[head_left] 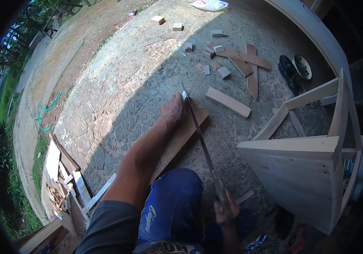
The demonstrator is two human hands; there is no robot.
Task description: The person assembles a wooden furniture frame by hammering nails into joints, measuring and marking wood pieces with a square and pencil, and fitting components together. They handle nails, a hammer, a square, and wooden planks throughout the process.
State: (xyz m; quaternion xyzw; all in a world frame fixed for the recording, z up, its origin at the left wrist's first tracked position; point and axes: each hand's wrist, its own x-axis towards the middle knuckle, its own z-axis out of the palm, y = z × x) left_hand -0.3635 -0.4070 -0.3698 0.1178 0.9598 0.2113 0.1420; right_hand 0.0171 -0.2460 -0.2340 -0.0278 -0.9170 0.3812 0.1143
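Note:
My left hand [173, 109] is closed, its fingers curled round a small piece of wood [185, 95] whose pale end shows beside the saw blade. Much of that piece is hidden by the hand. Beneath it a wooden plank [179, 144] slants from near my knee out to the right of the hand. My right hand [227, 211], lower and to the right, grips the handle of a handsaw [202, 144]. The long, narrow blade points away from me, crosses over the plank and passes close to the right of my left fingers.
A loose board [228, 102] lies right of the saw. Farther off are crossed slats [252, 70] and several small blocks [224, 73]. A wooden frame [291, 169] stands at the right, near a black bag [289, 74] and a bowl [302, 67]. Scrap wood [60, 190] is heaped at left.

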